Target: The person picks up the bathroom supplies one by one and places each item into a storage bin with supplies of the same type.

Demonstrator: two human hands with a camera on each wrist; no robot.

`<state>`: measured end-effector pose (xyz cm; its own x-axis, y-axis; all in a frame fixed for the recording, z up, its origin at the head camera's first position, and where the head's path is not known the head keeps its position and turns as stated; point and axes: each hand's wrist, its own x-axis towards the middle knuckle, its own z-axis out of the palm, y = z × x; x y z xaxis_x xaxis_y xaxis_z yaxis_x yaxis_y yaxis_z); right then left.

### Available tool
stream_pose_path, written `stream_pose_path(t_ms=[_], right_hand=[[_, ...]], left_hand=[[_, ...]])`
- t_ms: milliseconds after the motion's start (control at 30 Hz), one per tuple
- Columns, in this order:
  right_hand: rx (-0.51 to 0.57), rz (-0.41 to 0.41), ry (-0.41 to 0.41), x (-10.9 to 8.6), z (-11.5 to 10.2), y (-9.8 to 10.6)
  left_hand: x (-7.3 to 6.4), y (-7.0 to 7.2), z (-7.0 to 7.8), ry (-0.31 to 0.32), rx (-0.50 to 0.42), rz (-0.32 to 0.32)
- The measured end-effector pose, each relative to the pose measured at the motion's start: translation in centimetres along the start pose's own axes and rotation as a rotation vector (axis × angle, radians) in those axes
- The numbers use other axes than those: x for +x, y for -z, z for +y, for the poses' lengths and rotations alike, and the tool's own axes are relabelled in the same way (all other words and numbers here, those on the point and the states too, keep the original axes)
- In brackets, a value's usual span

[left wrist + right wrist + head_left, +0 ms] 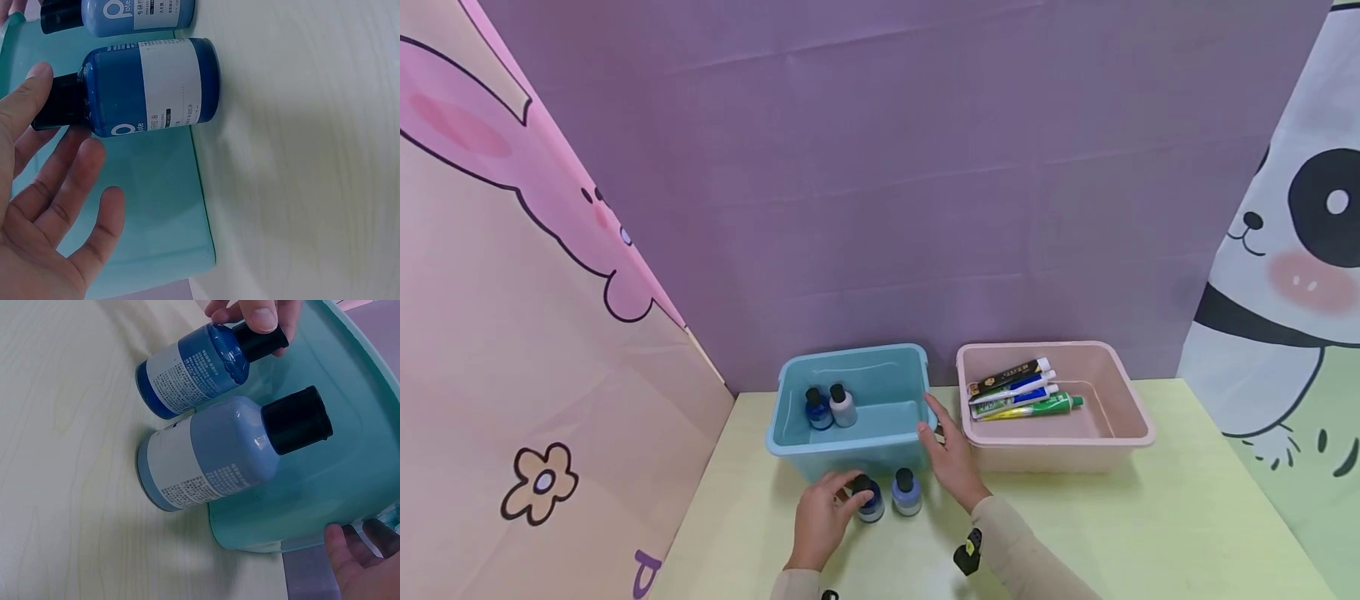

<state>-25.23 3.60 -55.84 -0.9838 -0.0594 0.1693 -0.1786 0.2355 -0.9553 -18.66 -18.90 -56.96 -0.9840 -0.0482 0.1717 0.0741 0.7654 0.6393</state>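
Observation:
My left hand (822, 518) pinches the black cap of a dark blue bottle (150, 87) between thumb and fingers; the remaining fingers are spread. The bottle stands upright before the teal bin (865, 457). Beside it, on the right, is a lighter blue bottle (212, 453) with a black cap, untouched. My right hand (953, 457) holds the bin at its front right corner, with thumb and fingers at the rim. Inside the bin, toward its left, stand a dark blue bottle (818, 413) and a whitish bottle (843, 410), both black-capped.
To the right is a pink bin (1045, 454) holding several toothpaste-like tubes (1028, 407), close beside my right hand. Both bins stand on a pale wooden table (1195, 517) against a purple backdrop (880, 208). Printed panels flank the table.

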Motion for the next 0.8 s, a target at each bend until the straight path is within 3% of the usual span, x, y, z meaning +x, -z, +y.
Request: stream_pose_path(t_ms=[500, 800], right_hand=[[-0.008, -0.01, -0.002, -0.1, -0.1, 0.0], [-0.027, -0.007, -0.02, 0.0, -0.1, 0.0]], left_hand=[[0.2, 0.9, 0.0, 0.019, 0.003, 0.009], [0.4, 1.7, 0.8, 0.018, 0.006, 0.024]])
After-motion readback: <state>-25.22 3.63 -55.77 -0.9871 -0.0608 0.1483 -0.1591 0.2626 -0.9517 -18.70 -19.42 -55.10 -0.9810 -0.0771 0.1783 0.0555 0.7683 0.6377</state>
